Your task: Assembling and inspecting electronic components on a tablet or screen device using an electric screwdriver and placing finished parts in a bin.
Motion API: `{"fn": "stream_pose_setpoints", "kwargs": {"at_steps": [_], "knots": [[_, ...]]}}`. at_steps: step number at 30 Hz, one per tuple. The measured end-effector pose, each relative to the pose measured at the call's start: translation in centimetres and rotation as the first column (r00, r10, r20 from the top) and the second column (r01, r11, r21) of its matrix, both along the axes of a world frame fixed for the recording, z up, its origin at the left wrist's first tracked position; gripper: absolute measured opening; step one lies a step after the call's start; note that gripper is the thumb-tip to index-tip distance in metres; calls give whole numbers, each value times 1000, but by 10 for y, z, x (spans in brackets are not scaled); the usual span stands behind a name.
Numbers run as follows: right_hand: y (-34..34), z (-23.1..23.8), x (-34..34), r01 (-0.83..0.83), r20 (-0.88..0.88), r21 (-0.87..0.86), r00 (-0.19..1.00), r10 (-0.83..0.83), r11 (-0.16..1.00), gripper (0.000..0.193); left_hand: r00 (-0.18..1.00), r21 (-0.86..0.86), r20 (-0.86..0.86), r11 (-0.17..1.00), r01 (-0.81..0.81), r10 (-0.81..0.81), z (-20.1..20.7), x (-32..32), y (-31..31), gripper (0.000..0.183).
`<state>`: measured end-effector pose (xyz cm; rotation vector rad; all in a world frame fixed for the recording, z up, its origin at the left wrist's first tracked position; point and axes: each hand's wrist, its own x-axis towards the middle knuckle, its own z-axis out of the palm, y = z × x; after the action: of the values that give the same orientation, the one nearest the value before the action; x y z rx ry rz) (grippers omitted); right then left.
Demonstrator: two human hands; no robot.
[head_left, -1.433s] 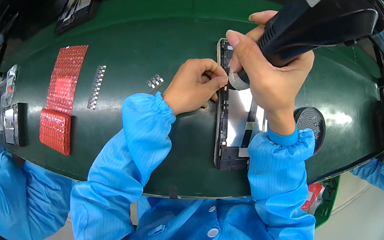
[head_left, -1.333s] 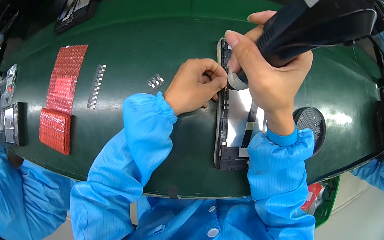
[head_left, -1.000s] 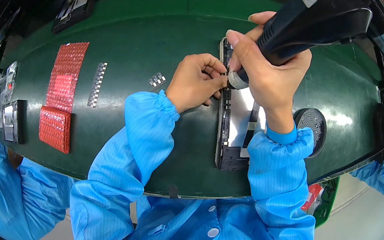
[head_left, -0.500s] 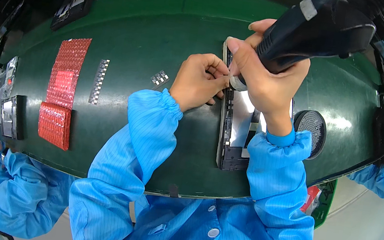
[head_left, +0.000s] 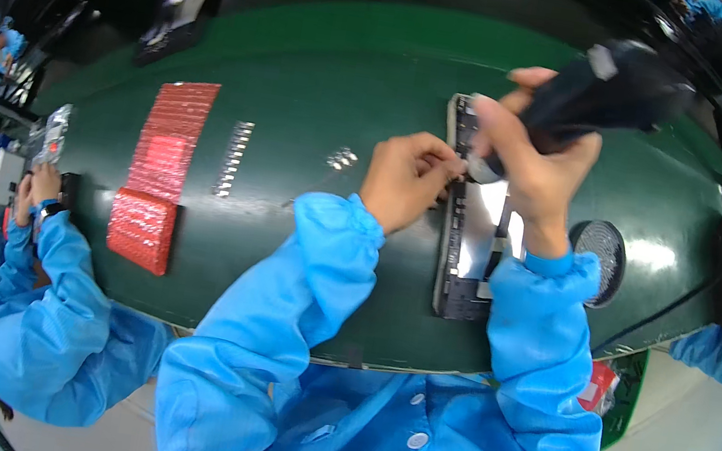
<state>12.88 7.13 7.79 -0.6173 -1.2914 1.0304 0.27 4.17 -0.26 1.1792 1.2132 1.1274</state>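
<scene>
The black tool [head_left: 600,98] dips, wrapped in the right hand [head_left: 535,168], apparently mid-work on the device [head_left: 477,239], left hand [head_left: 408,176] pinching, contents unclear.

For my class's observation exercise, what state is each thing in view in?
Device, open, inner parts showing
Black tool, held, blurred
Right hand, closed around the tool
Left hand, fingertips pinched together at the device's edge
Red bubble-wrap sheet, spread flat
Red bubble-wrap bundle, lying below the sheet
Light-and-dark strip, straight, lying flat
Small pieces, grouped together, blurred
Green bin, open, red packet inside
</scene>
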Motion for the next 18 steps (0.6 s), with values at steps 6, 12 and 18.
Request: {"fn": "stream_pose_setpoints", "kwargs": {"at_steps": [6, 12, 18], "knots": [[-13, 26, 78, 32, 96, 197, 994, -51, 980, 40, 643, 380, -677, 918, -112, 359, 27, -59, -35, 29], [-5, 10, 160, 380, 29, 41, 924, -382, 924, 23, 597, 193, -786, 981, -11, 161, 22, -101, -42, 26], [-5, -9, 206, 474, 14, -22, 881, -473, 880, 24, 935, -107, -353, 993, -40, 0, 24, -88, -32, 17]]}}
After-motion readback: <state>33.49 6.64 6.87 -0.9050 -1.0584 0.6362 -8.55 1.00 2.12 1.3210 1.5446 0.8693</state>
